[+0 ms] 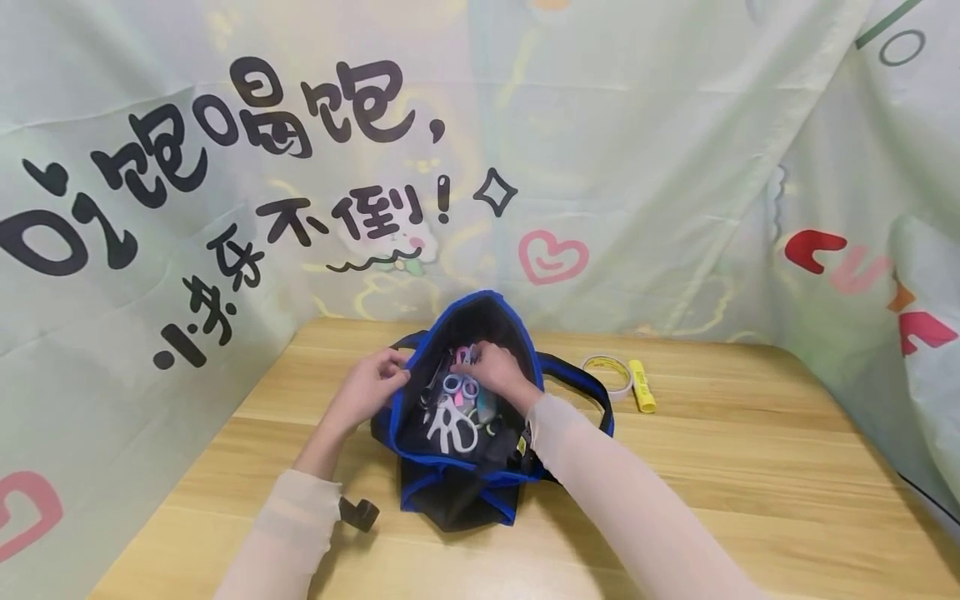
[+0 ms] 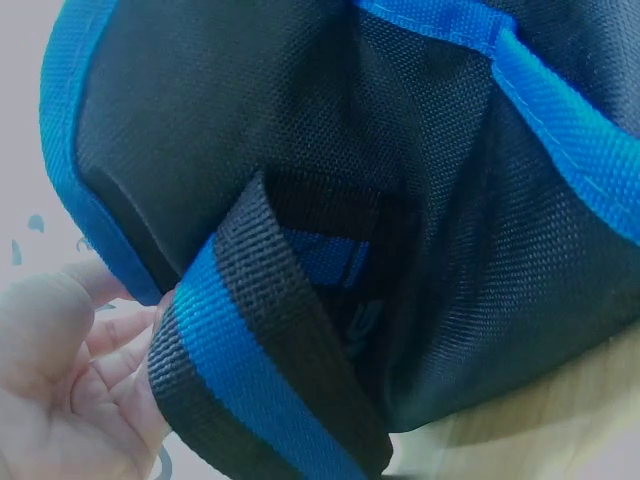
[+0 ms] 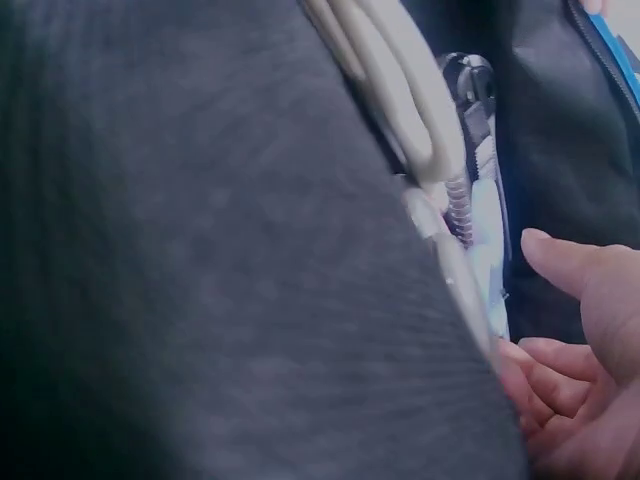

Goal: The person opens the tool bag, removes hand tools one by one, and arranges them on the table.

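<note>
A black bag with blue trim stands wide-mouthed on the table. My left hand pinches its left rim; in the left wrist view, that hand lies beside a black-and-blue strap. Inside the bag, my right hand reaches among jumbled stationery. White-handled scissors lie in front of it, with pale blue finger rings just below its fingers. In the right wrist view, the right thumb is spread from the bent fingers, and no object shows between them. The bag wall hides part of those fingers.
A tape roll and a yellow glue stick lie on the wooden table, right of the bag. The bag's right strap loops out toward them. Printed cloth hangs behind the table.
</note>
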A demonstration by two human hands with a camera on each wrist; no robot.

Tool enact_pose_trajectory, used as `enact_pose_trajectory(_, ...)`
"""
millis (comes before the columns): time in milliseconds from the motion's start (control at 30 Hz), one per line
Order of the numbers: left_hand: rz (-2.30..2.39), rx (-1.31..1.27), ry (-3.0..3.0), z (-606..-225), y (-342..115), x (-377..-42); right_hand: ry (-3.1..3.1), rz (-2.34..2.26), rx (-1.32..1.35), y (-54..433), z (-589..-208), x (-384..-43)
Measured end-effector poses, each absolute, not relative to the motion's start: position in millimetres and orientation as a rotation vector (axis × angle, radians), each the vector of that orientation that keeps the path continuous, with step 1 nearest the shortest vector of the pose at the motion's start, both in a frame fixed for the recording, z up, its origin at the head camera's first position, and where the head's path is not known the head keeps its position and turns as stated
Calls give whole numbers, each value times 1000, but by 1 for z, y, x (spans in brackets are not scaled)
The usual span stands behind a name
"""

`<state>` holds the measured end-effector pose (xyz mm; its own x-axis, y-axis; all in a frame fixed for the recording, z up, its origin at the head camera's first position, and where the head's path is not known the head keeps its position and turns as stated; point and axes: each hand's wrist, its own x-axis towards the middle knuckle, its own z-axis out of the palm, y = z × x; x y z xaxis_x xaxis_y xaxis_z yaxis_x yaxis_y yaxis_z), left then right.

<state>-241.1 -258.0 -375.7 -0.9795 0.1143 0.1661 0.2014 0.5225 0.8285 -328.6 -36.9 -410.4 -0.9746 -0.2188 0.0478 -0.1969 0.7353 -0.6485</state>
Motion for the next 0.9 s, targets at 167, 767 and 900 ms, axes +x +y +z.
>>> enact_pose_trajectory(167,-1495,-299,-2638,-376,-257,-240,2944,-1045,-325,-41,-416,-325)
enact_pose_trajectory(767,-1505,-304,-2640,-375,-256,-238,2765,-1203,-314,-37,-415,-328)
enact_pose_trajectory(900,-1506,-301,-2640,-375,-257,-238,2718,-1265,-331,-34,-415,-328)
